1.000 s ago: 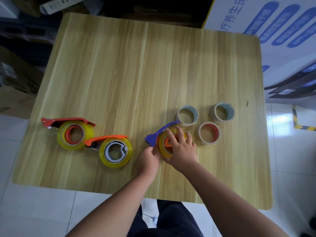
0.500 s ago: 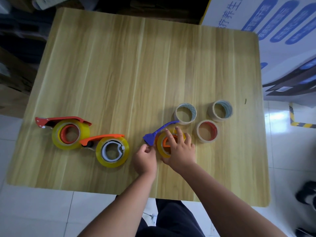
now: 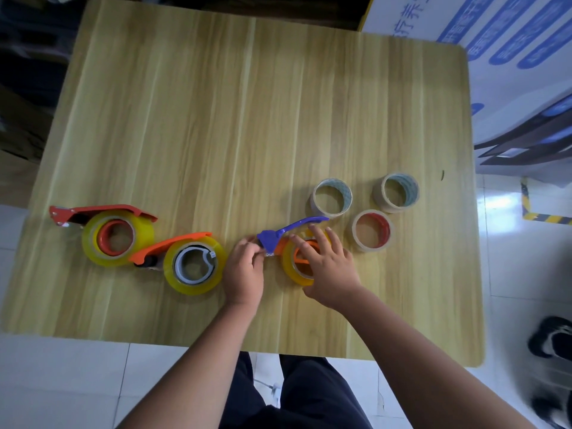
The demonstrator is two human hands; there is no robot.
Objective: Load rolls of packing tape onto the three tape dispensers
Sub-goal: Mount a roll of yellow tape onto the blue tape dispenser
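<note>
Tape end (image 3: 268,253) pinched in left hand (image 3: 244,274) may re-stick — right hand (image 3: 325,264) presses roll (image 3: 292,267) on purple dispenser (image 3: 288,230) near tabletop (image 3: 216,119) front edge.

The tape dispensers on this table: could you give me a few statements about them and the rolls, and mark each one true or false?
1. The red dispenser at the far left holds a yellow roll. True.
2. The purple dispenser lies untouched. False: the left hand pinches at its head and the right hand rests on its roll.
3. Three nearly empty cores sit to the right of the purple dispenser. True.
4. The orange dispenser has no roll. False: a yellow roll sits on it.
5. The cores are stacked. False: they lie apart on the table.
</note>
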